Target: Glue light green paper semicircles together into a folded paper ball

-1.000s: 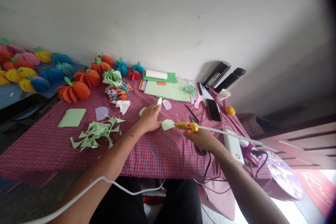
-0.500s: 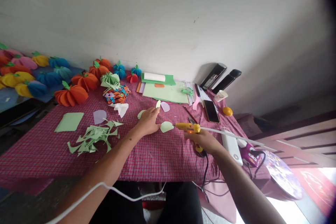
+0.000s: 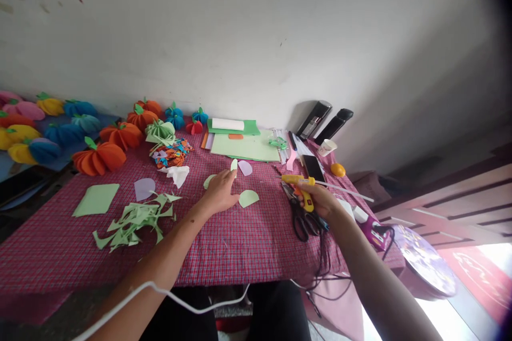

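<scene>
My left hand is over the middle of the checked cloth, its fingers partly spread beside a small upright light green piece; whether it grips that piece is unclear. A flat light green rounded piece lies just right of the thumb, and a lilac piece lies beyond the fingertips. Another green piece is partly hidden behind this hand. My right hand is wrapped round the handle of a yellow glue gun, a long white stick out of its back, above black-handled scissors.
Green scraps, a green paper stack and paper pumpkins occupy the left. Green sheets lie at the back. Toward the right are a phone, black bottles, a cup, an orange fruit and cables.
My right hand has moved the glue gun right, away from the flat green piece, and the scissors now show beneath it. My left hand stays near the same pieces. The view has shifted slightly.
</scene>
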A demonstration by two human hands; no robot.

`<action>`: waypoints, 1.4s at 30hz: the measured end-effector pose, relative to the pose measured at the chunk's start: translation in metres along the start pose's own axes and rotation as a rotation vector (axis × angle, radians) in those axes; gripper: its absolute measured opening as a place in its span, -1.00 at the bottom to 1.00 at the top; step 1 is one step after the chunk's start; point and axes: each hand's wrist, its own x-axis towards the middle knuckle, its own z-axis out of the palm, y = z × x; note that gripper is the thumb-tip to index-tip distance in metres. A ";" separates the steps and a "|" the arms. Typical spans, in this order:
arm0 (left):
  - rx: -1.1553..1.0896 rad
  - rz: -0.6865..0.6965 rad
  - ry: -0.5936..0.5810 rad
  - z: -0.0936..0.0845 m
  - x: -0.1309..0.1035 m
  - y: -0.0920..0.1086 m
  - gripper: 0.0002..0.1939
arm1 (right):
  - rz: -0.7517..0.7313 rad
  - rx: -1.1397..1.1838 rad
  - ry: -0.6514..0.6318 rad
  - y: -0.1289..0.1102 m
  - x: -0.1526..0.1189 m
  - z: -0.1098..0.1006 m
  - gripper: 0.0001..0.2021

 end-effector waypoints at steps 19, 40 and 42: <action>-0.472 -0.096 0.131 -0.026 0.003 0.019 -0.76 | -0.355 -1.147 0.440 -0.036 -0.030 0.004 -0.63; -0.609 -0.210 -0.123 -0.009 -0.001 0.022 -0.86 | -0.388 -0.708 0.000 0.020 0.027 0.110 -0.82; -0.575 -0.217 -0.118 -0.008 -0.001 0.022 -0.86 | -0.441 -0.747 0.038 0.024 0.027 0.112 -0.85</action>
